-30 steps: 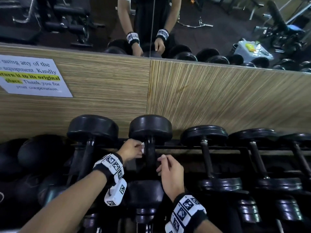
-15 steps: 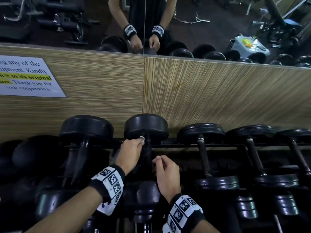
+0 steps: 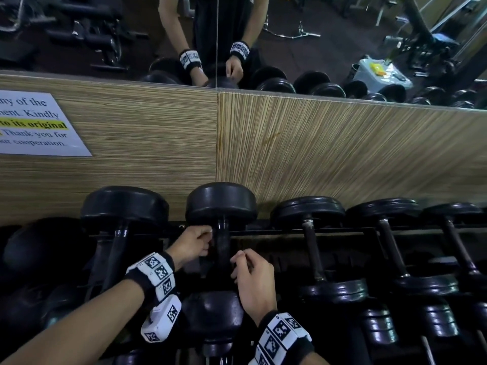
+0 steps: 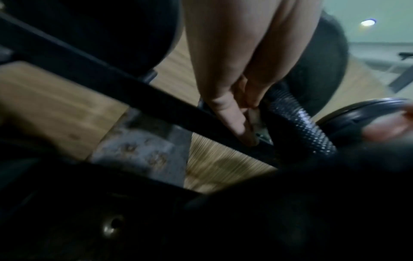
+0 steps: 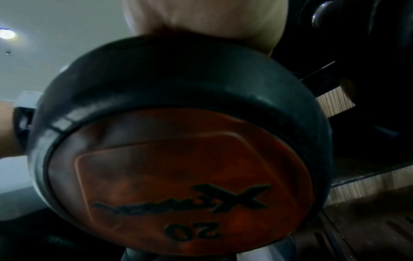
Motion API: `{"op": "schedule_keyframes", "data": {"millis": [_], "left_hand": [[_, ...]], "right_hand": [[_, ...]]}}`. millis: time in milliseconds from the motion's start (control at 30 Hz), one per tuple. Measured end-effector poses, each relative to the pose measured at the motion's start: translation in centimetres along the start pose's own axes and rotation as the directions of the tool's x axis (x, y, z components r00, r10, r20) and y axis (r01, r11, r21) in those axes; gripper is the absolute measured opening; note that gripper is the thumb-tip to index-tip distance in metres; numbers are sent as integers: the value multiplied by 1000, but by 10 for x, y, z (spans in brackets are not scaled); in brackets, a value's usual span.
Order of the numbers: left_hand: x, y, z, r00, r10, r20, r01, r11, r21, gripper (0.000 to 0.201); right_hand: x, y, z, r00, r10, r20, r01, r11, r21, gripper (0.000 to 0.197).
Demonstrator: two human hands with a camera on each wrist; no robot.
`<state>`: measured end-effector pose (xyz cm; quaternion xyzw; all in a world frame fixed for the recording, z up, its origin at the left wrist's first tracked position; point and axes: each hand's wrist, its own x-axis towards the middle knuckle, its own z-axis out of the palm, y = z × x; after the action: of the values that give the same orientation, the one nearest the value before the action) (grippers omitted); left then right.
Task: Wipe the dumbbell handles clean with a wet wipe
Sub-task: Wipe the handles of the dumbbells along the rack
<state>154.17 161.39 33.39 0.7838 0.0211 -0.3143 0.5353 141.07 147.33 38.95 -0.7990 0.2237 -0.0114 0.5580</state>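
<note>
Our left hand's fingers [image 4: 232, 116] curl and pinch a wet wipe [image 3: 210, 229] against the dumbbell handle [image 3: 222, 248] on the rack [image 3: 329, 230]; only the left wrist view shows its knurling. Our right hand [image 3: 253, 280] hangs loosely curled just beside it, holding nothing.

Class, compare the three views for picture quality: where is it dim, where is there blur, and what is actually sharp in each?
Head view: dim, rack in shadow, straight edges bowed by the wide lens, dumbbell handle dark. Left wrist view: motion blur nearly throughout, only the handle's knurling and the left hand fairly readable. Right wrist view: the dumbbell's orange end cap fills the frame, soft but its "20" legible.
</note>
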Motion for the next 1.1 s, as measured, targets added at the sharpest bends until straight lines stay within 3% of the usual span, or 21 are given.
{"op": "schedule_keyframes", "data": {"millis": [100, 233, 333, 433, 500, 567, 667, 767, 867, 1000, 1100], "left_hand": [[8, -5, 3, 992, -120, 45, 126, 981, -148, 28], [0, 8, 2, 997, -76, -21, 70, 974, -217, 17], [-7, 13, -1, 989, 60, -138, -84, 981, -173, 18], [-24, 17, 3, 919, 285, -274, -275, 959, 73, 19], [-36, 20, 10, 873, 378, -308, -330, 923, 198, 25], [-38, 17, 13, 862, 405, -306, -336, 907, 253, 33], [-27, 9, 9, 886, 350, -304, -292, 930, 222, 32], [-10, 2, 7, 946, 272, -174, -236, 950, 203, 21], [4, -1, 2, 992, 111, -59, -112, 994, -16, 23], [7, 7, -4, 998, 4, 67, 7, 985, -175, 29], [-1, 14, -4, 999, 42, 20, -37, 980, -195, 28]], "right_hand": [[1, 1, 1, 1000, 1, -9, -1, 1000, 0, 29], [0, 0, 0, 1000, -7, -8, 7, 1000, -1, 29], [0, -1, 0, 1000, -10, -6, 10, 1000, -16, 29], [0, -1, 0, 1000, -12, -3, 12, 1000, -27, 28], [0, 0, 0, 1000, -11, -1, 11, 1000, -29, 28], [0, 0, 0, 1000, -12, 0, 12, 999, -35, 28], [0, -1, 0, 1000, -10, 4, 10, 999, -31, 28], [0, 1, 0, 1000, -3, 11, 4, 999, -35, 29], [2, 4, 1, 1000, -1, 10, 1, 1000, -30, 29], [2, 7, 1, 1000, -13, 6, 13, 1000, -16, 30], [2, 7, 2, 1000, -19, 5, 19, 999, -25, 30]]}}
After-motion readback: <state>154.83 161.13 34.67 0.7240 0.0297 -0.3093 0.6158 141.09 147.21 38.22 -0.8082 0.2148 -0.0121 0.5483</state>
